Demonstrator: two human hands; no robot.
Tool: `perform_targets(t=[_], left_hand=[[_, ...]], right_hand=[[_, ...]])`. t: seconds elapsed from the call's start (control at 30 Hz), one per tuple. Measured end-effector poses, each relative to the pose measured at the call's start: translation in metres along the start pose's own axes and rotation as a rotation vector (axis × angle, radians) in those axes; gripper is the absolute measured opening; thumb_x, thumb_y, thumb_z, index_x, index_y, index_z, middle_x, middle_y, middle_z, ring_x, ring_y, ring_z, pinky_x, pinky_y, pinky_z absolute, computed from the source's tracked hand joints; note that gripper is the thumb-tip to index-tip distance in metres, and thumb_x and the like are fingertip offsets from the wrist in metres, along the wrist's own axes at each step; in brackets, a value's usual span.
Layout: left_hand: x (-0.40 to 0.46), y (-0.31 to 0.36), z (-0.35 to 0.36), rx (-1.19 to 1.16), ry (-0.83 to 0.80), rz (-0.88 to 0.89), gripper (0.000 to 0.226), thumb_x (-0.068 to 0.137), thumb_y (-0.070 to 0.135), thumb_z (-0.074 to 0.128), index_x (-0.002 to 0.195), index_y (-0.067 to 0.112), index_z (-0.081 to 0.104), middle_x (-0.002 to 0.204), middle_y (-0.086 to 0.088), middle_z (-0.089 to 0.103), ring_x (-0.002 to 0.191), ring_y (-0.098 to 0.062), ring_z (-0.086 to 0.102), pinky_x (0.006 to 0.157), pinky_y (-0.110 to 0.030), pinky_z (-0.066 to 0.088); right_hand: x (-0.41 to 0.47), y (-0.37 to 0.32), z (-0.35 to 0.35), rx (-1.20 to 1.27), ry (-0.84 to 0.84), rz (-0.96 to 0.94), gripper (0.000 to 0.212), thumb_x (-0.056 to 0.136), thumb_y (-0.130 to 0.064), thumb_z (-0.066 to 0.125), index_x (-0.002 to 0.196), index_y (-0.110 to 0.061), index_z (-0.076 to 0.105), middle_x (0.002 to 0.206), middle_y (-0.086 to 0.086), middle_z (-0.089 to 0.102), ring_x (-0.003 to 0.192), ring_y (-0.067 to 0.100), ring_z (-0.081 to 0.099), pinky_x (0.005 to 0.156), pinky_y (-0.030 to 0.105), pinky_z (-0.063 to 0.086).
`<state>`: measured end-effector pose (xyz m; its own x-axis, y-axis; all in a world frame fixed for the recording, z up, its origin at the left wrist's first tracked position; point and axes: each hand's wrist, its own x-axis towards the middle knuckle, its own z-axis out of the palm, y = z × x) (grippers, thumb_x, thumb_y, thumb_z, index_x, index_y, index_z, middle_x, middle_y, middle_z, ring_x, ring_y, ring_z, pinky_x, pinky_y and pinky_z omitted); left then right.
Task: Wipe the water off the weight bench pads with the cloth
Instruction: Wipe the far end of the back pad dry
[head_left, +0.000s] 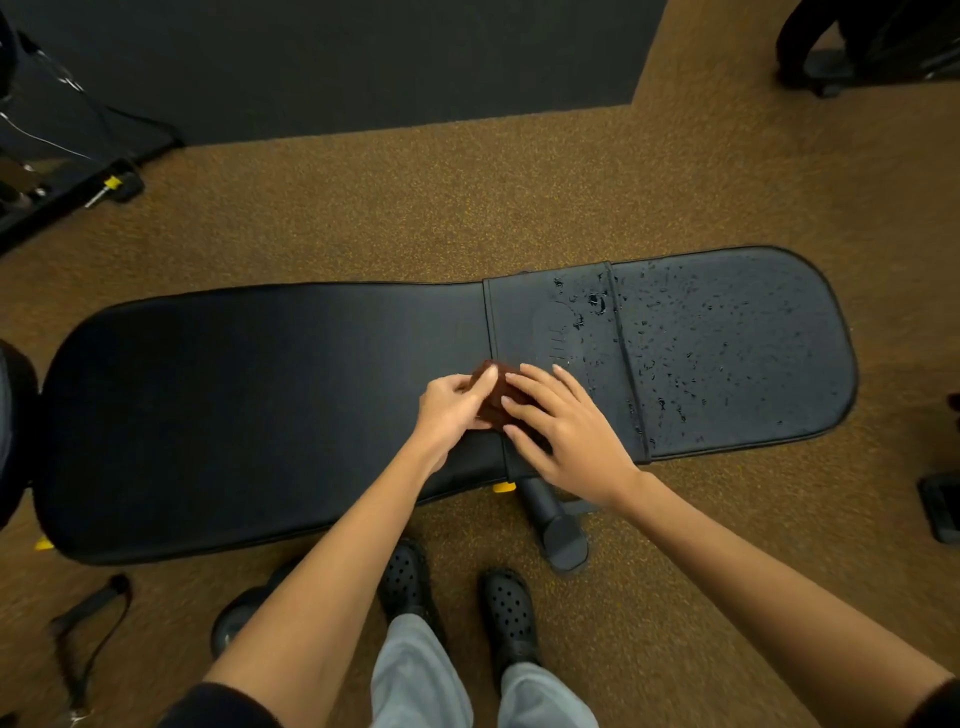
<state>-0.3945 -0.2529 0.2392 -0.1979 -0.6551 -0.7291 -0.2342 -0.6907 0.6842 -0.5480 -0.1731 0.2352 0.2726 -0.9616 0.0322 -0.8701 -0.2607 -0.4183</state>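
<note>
A black weight bench lies across the view: a long back pad on the left and a shorter seat pad on the right. Water drops cover the seat pad and the right side of the strip between the pads. A small folded dark brown cloth rests near the seam between the pads. My left hand pinches its left edge. My right hand lies on its right side with fingers spread. Most of the cloth is hidden under both hands.
Brown speckled floor surrounds the bench, with a dark mat beyond it. Machine frames stand at far left and top right. A bench foot sticks out near my shoes. A strap handle lies at lower left.
</note>
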Motion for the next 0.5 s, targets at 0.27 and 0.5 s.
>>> perform_targets(t=[0.27,0.5], left_hand=[[0.004,-0.001,0.011,0.512,0.29,0.315,0.029,0.098,0.032,0.048,0.118,0.017,0.064,0.114,-0.003,0.062,0.111,-0.016,0.051,0.096,-0.031,0.037],[0.012,-0.026,-0.013,0.993,0.258,0.361,0.055,0.102,0.015,0.034,0.152,0.027,0.014,0.16,-0.001,0.005,0.147,-0.025,-0.007,0.112,-0.061,-0.002]], right_hand=[[0.015,0.009,0.009,0.05,-0.127,0.033,0.061,0.1,-0.025,0.051,0.153,-0.013,0.023,0.16,0.004,0.024,0.148,0.019,0.017,0.12,0.046,0.018],[0.008,0.001,0.03,-0.035,-0.065,0.08,0.058,0.098,-0.014,0.048,0.152,-0.02,0.028,0.16,0.002,0.023,0.147,0.023,0.02,0.121,0.045,0.014]])
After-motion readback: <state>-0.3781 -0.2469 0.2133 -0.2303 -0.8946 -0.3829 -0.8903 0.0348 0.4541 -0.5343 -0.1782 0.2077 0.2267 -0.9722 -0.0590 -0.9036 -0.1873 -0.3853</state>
